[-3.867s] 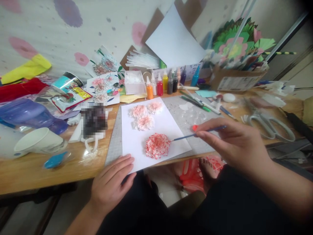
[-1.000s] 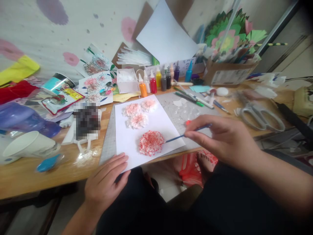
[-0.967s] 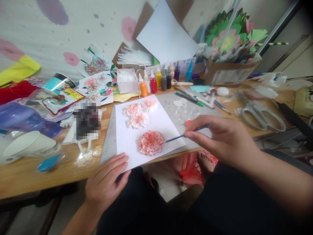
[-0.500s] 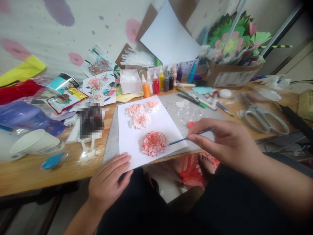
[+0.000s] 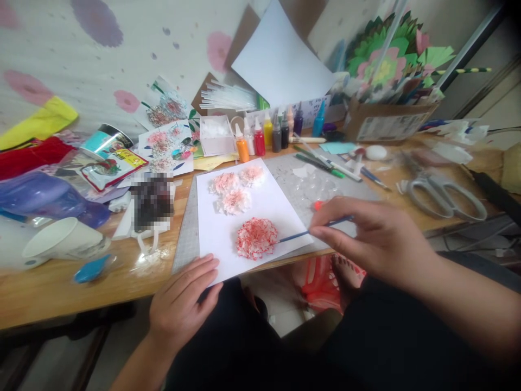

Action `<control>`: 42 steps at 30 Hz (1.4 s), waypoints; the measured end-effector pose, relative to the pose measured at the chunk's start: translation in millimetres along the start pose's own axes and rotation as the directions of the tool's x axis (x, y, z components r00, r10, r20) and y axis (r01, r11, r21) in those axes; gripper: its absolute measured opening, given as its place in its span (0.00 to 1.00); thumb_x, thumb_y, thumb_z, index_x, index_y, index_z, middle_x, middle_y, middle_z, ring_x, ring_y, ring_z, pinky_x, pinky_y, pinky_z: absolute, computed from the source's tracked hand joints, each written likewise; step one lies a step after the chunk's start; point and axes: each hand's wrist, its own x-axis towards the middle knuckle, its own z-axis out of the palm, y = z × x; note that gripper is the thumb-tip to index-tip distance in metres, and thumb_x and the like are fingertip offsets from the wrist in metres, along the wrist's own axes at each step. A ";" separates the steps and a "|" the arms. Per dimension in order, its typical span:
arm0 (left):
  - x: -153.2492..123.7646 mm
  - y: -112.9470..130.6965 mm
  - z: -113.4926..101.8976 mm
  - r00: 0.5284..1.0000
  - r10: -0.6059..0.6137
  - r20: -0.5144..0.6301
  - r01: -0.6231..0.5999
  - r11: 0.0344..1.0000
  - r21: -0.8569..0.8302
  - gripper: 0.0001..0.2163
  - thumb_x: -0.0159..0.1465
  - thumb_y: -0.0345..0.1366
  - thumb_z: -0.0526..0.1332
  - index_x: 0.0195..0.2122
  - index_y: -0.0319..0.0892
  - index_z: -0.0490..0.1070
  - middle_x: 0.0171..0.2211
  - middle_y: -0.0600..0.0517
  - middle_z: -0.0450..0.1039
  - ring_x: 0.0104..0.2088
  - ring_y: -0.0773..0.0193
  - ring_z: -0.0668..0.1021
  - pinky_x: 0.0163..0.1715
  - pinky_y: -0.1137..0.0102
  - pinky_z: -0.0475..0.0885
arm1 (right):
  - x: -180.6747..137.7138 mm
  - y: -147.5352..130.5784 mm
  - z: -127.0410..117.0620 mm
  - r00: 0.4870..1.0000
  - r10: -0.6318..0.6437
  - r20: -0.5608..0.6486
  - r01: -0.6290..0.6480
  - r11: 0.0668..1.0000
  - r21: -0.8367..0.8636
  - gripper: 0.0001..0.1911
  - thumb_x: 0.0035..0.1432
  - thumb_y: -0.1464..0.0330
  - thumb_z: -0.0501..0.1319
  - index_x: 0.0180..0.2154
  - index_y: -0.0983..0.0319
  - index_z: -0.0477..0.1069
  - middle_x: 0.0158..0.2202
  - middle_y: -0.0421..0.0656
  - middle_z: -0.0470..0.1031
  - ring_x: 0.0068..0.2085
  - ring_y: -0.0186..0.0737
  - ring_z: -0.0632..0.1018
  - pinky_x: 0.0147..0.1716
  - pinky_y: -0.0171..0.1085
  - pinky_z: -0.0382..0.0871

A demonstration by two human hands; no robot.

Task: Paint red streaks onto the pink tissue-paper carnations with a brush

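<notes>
My right hand (image 5: pixel 362 236) pinches a thin blue paintbrush (image 5: pixel 295 236), whose tip is at the right edge of a ruffled white flower with red-tinted edges (image 5: pixel 256 239). That flower lies on a white sheet of paper (image 5: pixel 217 239). Farther up the same sheet sit three smaller, paler pink flowers (image 5: pixel 234 201). My left hand (image 5: pixel 185 301) rests flat on the sheet's near left corner, fingers stretched out. Under the paper is a grey cutting mat (image 5: pixel 185 233). A small red-orange spot of paint (image 5: pixel 318 205) shows just beyond my right hand.
Several paint bottles (image 5: pixel 268 130) stand behind the mat. Pens (image 5: pixel 325 163) and large grey scissors (image 5: pixel 443 190) lie to the right, before a cardboard box (image 5: pixel 391 122) of tools. At left are a tipped paper cup (image 5: pixel 61 239) and a blue packet (image 5: pixel 91 269).
The view has shifted slightly. Both hands keep nearly the same place, and the brush tip stays by the red-edged flower.
</notes>
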 end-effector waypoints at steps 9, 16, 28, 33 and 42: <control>-1.7 0.2 -0.5 1.000 -0.011 -0.006 0.010 1.000 -0.015 0.09 0.61 0.21 0.68 0.41 0.33 0.75 0.41 0.42 0.83 0.45 0.57 0.84 0.53 0.64 0.79 | -0.1 1.4 0.8 1.000 -0.012 -0.001 0.012 1.000 -0.015 0.05 0.60 0.66 0.66 0.31 0.59 0.75 0.28 0.37 0.81 0.29 0.30 0.79 0.30 0.29 0.71; -3.9 -0.8 -0.1 1.000 -0.010 -0.007 0.010 1.000 -0.022 0.09 0.60 0.20 0.68 0.41 0.32 0.75 0.41 0.41 0.83 0.47 0.57 0.84 0.53 0.64 0.78 | -1.8 1.8 -0.6 1.000 -0.011 -0.007 0.011 0.999 -0.034 0.06 0.61 0.65 0.65 0.32 0.59 0.75 0.29 0.37 0.81 0.30 0.29 0.80 0.30 0.27 0.71; -2.2 0.4 0.6 1.000 -0.011 -0.023 0.011 0.999 -0.032 0.09 0.60 0.20 0.69 0.41 0.32 0.75 0.41 0.42 0.83 0.47 0.57 0.84 0.53 0.64 0.78 | -2.0 1.9 -3.5 0.999 -0.012 0.043 0.013 1.000 -0.025 0.05 0.61 0.65 0.65 0.32 0.58 0.75 0.28 0.37 0.81 0.29 0.31 0.80 0.30 0.29 0.73; -2.2 0.5 0.5 1.000 -0.014 -0.027 0.013 0.999 -0.037 0.09 0.60 0.20 0.69 0.41 0.32 0.76 0.41 0.42 0.83 0.47 0.57 0.83 0.53 0.64 0.78 | -5.4 5.2 -5.5 0.998 0.024 -0.064 -0.030 0.996 -0.086 0.05 0.60 0.63 0.66 0.33 0.55 0.76 0.31 0.37 0.82 0.32 0.35 0.82 0.30 0.32 0.75; -2.3 0.0 1.5 1.000 -0.017 -0.023 0.016 0.999 -0.050 0.07 0.61 0.20 0.68 0.40 0.32 0.76 0.42 0.41 0.82 0.48 0.58 0.83 0.55 0.64 0.77 | -5.1 13.8 -7.7 0.985 0.064 -0.160 -0.088 0.985 -0.150 0.04 0.61 0.61 0.65 0.33 0.53 0.76 0.31 0.36 0.82 0.29 0.38 0.81 0.31 0.38 0.76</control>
